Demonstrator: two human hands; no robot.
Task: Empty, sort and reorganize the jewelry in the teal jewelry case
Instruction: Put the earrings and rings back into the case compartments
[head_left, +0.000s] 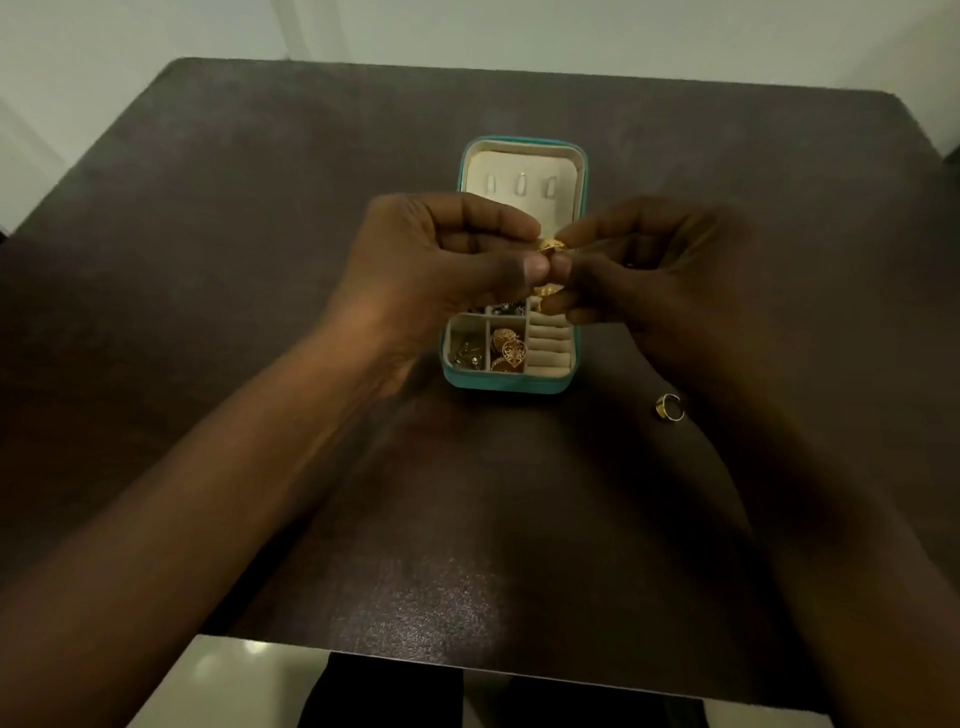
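The teal jewelry case (519, 382) lay open in the middle of the dark tabletop (260, 208), its cream-lined lid (519, 166) folded back on the far side. Both hands were raised above the case, over its middle. The left hand (431, 275) and the right hand (654, 270) met fingertip to fingertip, and between them they pinched a small gold piece (549, 245); the fingers of each hand were curled round it, thumbs pressed close together. What kind of piece it was could not be told.

In the near part of the case, gold filigree heart pendants (510, 351) sat in the middle compartment, with a darker tangle of jewelry (467, 356) in the compartment to their left and cream ring rolls (550, 345) to their right. Just right of the case, apart from it, a gold ring (669, 407) lay on the tabletop.
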